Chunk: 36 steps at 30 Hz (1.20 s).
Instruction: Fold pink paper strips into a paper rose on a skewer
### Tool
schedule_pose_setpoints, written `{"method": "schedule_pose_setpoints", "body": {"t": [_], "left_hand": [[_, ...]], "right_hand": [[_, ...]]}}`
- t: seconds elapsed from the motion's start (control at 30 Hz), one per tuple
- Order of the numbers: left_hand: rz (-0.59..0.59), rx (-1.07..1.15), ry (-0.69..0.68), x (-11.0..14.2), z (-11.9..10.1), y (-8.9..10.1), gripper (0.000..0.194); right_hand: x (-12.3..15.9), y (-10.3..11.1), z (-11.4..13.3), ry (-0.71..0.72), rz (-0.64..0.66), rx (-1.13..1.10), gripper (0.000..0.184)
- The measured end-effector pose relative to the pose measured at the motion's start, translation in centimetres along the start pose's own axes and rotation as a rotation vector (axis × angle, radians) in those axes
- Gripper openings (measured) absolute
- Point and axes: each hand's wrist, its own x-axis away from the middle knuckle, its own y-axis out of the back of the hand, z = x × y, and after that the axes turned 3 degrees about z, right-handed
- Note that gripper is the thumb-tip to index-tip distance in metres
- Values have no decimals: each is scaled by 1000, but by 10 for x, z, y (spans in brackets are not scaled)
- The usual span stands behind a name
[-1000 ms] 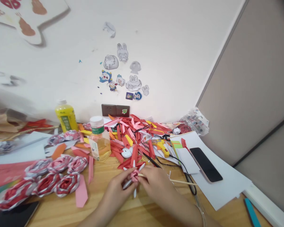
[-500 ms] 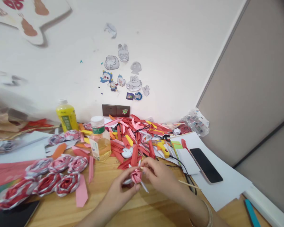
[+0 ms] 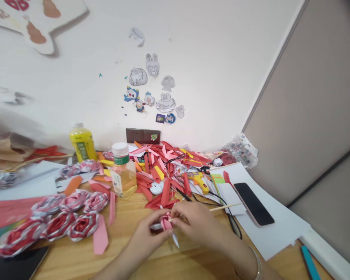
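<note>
Paper rose (image 3: 165, 222) lies inside left grip (image 3: 146, 230), just beside right grip (image 3: 196, 221).

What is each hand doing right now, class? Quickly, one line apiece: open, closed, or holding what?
Left hand: closed, holding the pink paper flower.
Right hand: closed, pinching a thin wooden stick.

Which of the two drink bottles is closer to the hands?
The amber bottle, with the green neck band; the bright yellow bottle stands farther back, by the wall.
</note>
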Motion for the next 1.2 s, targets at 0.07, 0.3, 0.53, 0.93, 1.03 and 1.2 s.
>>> {"method": "schedule_pose_setpoints", "body": {"t": [0.07, 0.3, 0.53, 0.93, 1.03, 1.2], "left_hand": [[5, -8, -3, 0, 1, 0, 34], [7, 41, 30, -1, 0, 1, 37], [0, 4, 15, -1, -1, 1, 32], [27, -31, 22, -1, 0, 0, 32], [26, -43, 28, -1, -2, 0, 30], [28, -41, 33, -1, -3, 0, 31]], "right_hand": [[-1, 0, -1, 52, -27, 91, 9], [-4, -10, -10, 310, -153, 395, 13], [-5, -11, -9, 259, -152, 270, 9], [-3, -12, -7, 0, -95, -47, 7], [-3, -11, -6, 37, -66, 46, 12], [-3, -10, -5, 52, -41, 142, 15]]}}
